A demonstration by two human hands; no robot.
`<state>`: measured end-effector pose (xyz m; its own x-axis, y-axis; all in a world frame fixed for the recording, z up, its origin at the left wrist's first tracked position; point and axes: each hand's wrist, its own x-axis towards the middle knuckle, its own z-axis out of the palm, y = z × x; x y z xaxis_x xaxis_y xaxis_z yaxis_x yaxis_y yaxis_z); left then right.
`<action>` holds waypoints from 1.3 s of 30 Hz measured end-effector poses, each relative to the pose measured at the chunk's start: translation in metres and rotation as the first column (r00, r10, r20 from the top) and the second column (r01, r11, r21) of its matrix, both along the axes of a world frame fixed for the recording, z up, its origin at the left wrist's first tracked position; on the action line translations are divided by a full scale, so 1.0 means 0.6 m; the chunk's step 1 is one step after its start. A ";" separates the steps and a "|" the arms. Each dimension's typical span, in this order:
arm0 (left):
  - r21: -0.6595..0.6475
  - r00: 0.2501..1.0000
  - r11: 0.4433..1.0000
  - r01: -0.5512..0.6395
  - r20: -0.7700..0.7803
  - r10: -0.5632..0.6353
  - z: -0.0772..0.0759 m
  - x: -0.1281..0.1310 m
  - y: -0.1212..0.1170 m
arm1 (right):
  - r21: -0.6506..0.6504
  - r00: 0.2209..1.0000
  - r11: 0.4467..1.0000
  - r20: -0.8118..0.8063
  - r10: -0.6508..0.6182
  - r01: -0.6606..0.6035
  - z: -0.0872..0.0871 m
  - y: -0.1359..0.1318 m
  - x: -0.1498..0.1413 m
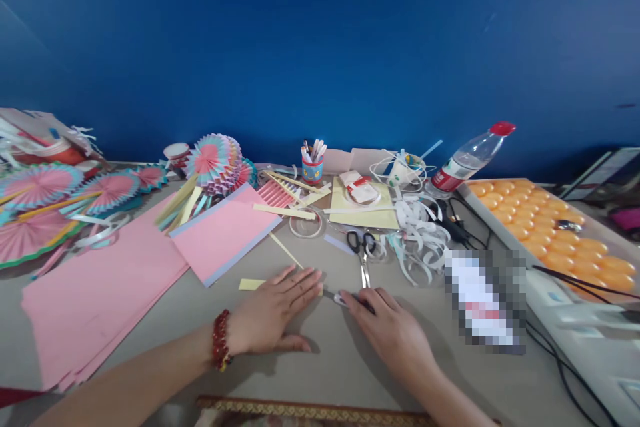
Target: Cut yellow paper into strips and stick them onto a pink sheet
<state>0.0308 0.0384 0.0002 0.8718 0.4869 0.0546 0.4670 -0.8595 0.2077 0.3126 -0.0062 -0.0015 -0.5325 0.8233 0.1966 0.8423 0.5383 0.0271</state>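
My left hand lies flat, fingers stretched out, on a pale yellow paper strip whose left end shows beyond it. My right hand is closed around a utility knife. The knife's blade points left, near the fingertips of my left hand; whether it touches the strip I cannot tell. A thin yellow sliver lies just above my left hand. Black-handled scissors rest beyond my right hand. A pink sheet with lilac edges is farther off to the left.
Pink sheets and folded paper rosettes lie at left. A pen cup stands by the blue wall. To the right are curled white strips, a tilted bottle, a blurred-out item, an orange bumpy panel and black cables.
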 end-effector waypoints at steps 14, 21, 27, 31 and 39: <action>-0.030 0.999 1.000 0.004 0.037 -0.002 0.000 0.001 0.002 | 0.000 0.997 0.997 -0.028 0.078 -0.078 -0.010 0.001 0.011; -0.026 1.000 1.000 0.000 0.024 0.001 0.002 0.001 0.001 | 0.009 0.997 0.997 -0.030 0.072 -0.071 -0.008 -0.001 0.003; -0.033 0.999 0.999 -0.001 0.034 0.002 0.001 0.000 0.001 | 0.006 0.997 0.997 -0.022 0.080 -0.079 -0.007 -0.003 -0.003; -0.045 1.000 0.999 -0.003 0.027 0.004 0.001 0.001 0.002 | 0.007 0.998 0.998 -0.009 0.057 -0.057 -0.007 -0.004 -0.013; -0.037 1.000 0.999 -0.001 0.021 0.002 0.001 0.001 0.001 | 0.003 0.999 0.999 -0.003 0.053 -0.053 -0.004 -0.005 -0.024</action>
<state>0.0312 0.0390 0.0008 0.8698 0.4904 0.0544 0.4638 -0.8502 0.2491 0.2979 -0.0092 -0.0039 -0.5745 0.7936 0.2005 0.8129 0.5818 0.0266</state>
